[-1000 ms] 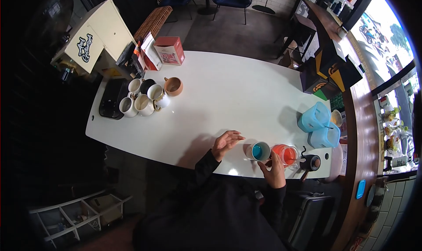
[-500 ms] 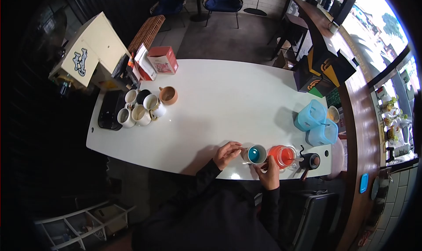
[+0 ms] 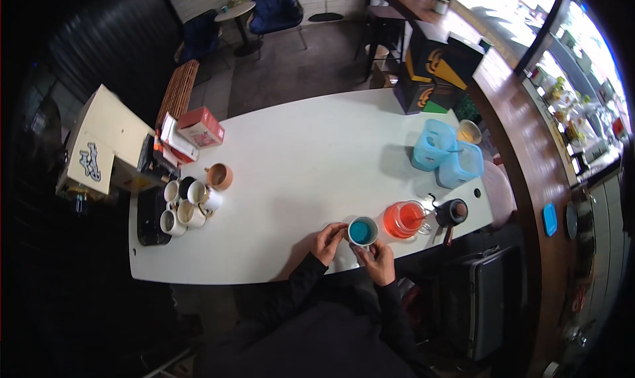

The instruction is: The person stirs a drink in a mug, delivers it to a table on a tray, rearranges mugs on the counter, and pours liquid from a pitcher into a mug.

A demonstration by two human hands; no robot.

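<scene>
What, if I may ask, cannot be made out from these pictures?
All in the head view:
Base of the cup of blue liquid: hidden by the cup itself, so table contact is unclear.
Grip of the left hand and right hand: fingertips too small.
Dark mug: partly hidden by white mugs.
Inside of the black kettle: covered from above.
Print on the red box: too small.

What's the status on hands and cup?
Right hand on cup, near side; left hand at its left. Blue liquid inside. Clear jug of red liquid close on right.
</scene>
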